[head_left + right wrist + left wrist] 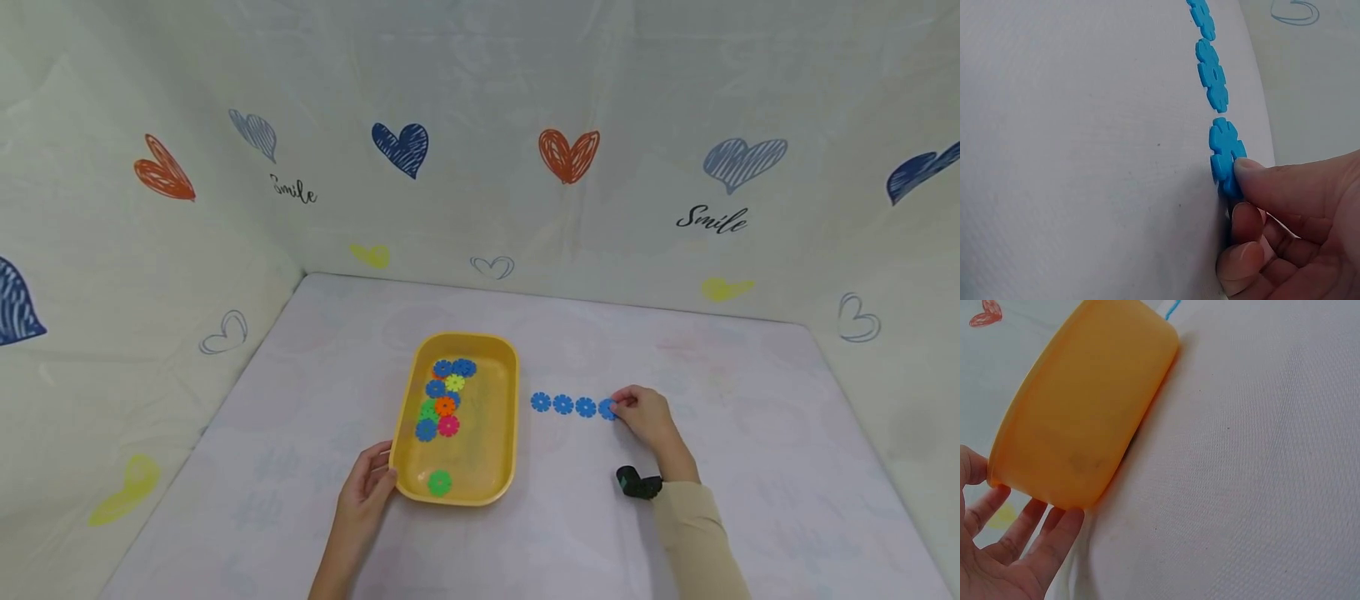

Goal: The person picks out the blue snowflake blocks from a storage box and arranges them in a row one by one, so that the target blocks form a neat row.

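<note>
My right hand (647, 417) pinches a blue notched plastic disc (1225, 147) between thumb and fingers, low over the table. That disc stands at the right end of a row of matching blue discs (562, 404), with small gaps between them. To the left, my left hand (363, 492) holds the near left corner of a yellow tray (495, 493). In the left wrist view its fingers (1060, 540) lie against the tray's outer wall and its thumb is at the rim. Inside the tray are blue discs (435, 388), a pink disc (448, 426), and green, orange and yellow ones, some overlapping.
The white table (577, 533) meets a pale curtain (480, 208) printed with hearts along its back edge. A black device (637, 483) sits at my right wrist, beside the beige sleeve (693, 533).
</note>
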Demonstrator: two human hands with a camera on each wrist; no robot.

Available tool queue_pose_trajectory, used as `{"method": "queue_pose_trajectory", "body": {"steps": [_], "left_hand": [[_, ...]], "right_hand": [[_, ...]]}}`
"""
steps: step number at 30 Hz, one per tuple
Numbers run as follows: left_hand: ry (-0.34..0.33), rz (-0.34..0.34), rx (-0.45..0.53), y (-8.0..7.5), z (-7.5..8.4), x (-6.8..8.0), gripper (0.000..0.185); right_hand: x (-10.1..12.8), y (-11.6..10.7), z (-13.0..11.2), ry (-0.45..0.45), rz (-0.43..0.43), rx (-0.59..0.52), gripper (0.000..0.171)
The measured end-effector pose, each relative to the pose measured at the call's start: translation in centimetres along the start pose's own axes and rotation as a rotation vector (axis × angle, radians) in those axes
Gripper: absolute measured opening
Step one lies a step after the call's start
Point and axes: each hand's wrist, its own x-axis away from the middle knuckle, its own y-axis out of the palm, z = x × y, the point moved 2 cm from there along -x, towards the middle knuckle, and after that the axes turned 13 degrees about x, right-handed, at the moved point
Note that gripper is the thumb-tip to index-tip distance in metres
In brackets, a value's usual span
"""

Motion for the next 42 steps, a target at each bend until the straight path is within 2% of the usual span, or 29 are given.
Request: {"method": "queue_pose_trajectory", "body": {"steps": [12, 33, 38, 42], "left_hand": [[0.015, -0.006, 0.009, -0.1, 0.0, 0.0, 0.036], [-0.01, 0.003, 0.0, 0.0, -0.2, -0.1, 0.035], [-0.003, 0.0, 0.012, -0.1, -0.2, 0.0, 0.035], [-0.006, 0.002, 0.008, -0.1, -0.2, 0.0, 0.034]], "right_hand": [[-0.1, 0.5, -0.1, 0.078, -0.006, 0.012, 0.015], [0.8, -0.1, -1.0, 0.122, -0.017, 0.042, 0.021], [1.6, -0.8, -1.7, 0.126, 0.007, 0.017, 0.025], [1.9, -1.3, -2.4, 0.083, 0.073, 0.005, 0.024]]}}
